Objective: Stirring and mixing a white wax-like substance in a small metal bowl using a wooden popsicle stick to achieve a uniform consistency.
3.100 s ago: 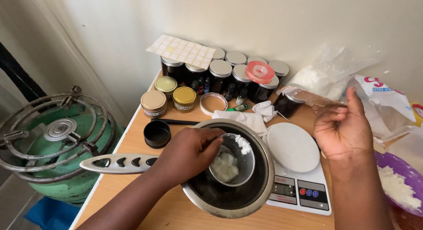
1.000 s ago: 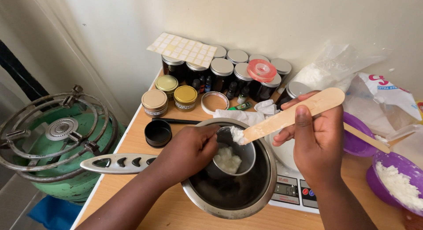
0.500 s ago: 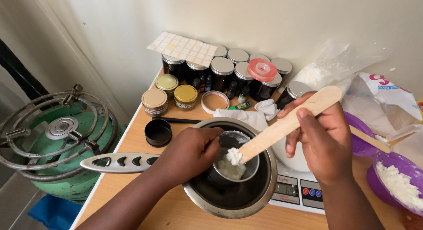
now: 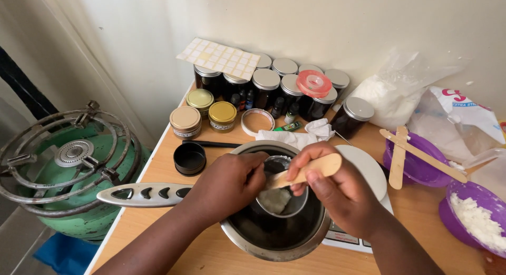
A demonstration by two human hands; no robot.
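A steel pot (image 4: 247, 242) with a long silver handle (image 4: 142, 194) stands on the wooden table. Inside it sits a small metal cup (image 4: 282, 201) holding whitish soft stuff. My left hand (image 4: 224, 185) grips the cup's rim from the left. My right hand (image 4: 337, 193) holds a flat wooden stick (image 4: 311, 169), its lower end down in the cup's white contents. Behind my right hand lies a white kitchen scale (image 4: 369, 172), partly hidden.
Dark glass jars with silver lids (image 4: 274, 85), small tins (image 4: 203, 114) and a black lid (image 4: 190, 158) stand behind the pot. At right are purple bowls (image 4: 421, 164) with wooden sticks, white flakes (image 4: 477, 219) and plastic bags (image 4: 395, 93). A green gas burner (image 4: 63, 164) stands left of the table.
My right hand picked up the wooden stick and brought it over the pot. The stick has since swung down into the cup, with my hand lower and closer to the left hand.
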